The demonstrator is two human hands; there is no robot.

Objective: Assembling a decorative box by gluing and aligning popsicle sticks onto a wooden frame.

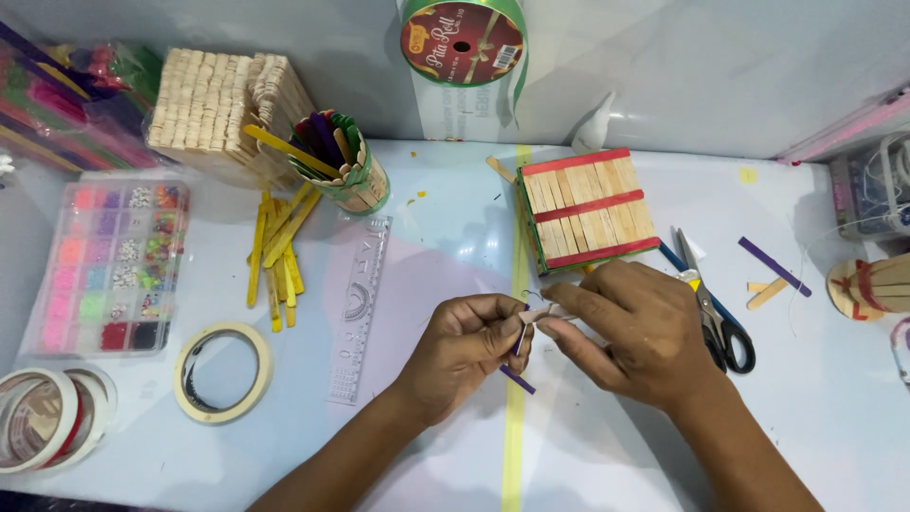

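The head view looks down on a pale blue-white tabletop (427, 246), where the left hand (464, 346) and the right hand (640, 332) meet near the middle, just in front of a small square panel of plain wooden craft sticks crossed by three red sticks (588, 210). The left hand's fingers are pressed together on a thin purple craft stick (518, 379), whose lower end pokes out below the thumb. The right hand's fingertips pinch a short pale wooden piece (542, 314) that touches the purple stick between the two hands; the exact shape of that piece cannot be told. Both are held just above the table over a yellow strip of tape (515, 436) running toward the viewer. Just right of the right hand lie scissors with black handles (718, 318), and farther right a loose purple stick (774, 266). To the left lie a clear plastic ruler (360, 303), a scatter of yellow sticks (278, 254), a roll of cream masking tape (224, 372), a clear compartment box of coloured beads (112, 265) and a stick-built cup holding coloured sticks (343, 161).
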